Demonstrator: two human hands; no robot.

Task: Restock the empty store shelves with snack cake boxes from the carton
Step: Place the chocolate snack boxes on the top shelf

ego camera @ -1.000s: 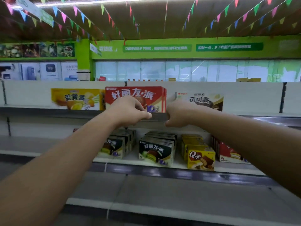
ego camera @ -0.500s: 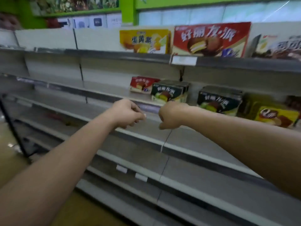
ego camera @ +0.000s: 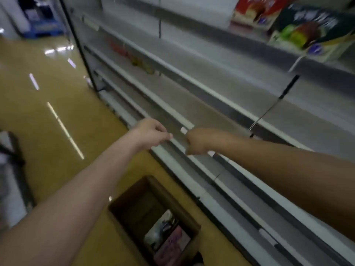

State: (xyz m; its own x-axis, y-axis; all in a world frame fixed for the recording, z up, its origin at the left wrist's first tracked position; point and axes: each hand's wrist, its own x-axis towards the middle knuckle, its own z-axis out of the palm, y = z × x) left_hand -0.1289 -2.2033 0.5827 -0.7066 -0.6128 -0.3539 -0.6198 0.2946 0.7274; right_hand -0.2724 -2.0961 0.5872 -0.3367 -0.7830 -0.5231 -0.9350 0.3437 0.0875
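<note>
1. At floor level, just beside the base of the shelves (ego camera: pixel 221 93): locate the carton (ego camera: pixel 134 204), open at the top, with snack cake boxes (ego camera: pixel 169 240) lying in its nearer part. Treat the print on them as unreadable through blur.
2. Check the left hand (ego camera: pixel 151 133): fingers curled under, tips close to the thumb, grasping nothing, held in the air above the price rail (ego camera: pixel 172 166) of a low shelf.
3. Check the right hand (ego camera: pixel 197 141): clenched into a fist, likewise empty, near the left hand but not touching it.
4. Confirm the target area: grey shelves bare across most of the view, stocked only at upper right with a red box (ego camera: pixel 255 10) and a dark green box (ego camera: pixel 307 31). Disregard the small coloured items (ego camera: pixel 134 58) farther along a middle shelf as too blurred to identify.
5. Judge the step in hand as the reach toward the carton for a box: nothing carried, both hands well above the carton, view tilted down at it.
6. For the next move: lower both hands into the carton, uncurl the fingers, grip one box on two opposite sides, and lift it clear of the carton walls.
7. Thereafter: carry to a bare shelf and set down upright, printed face outward, behind the rail.
</note>
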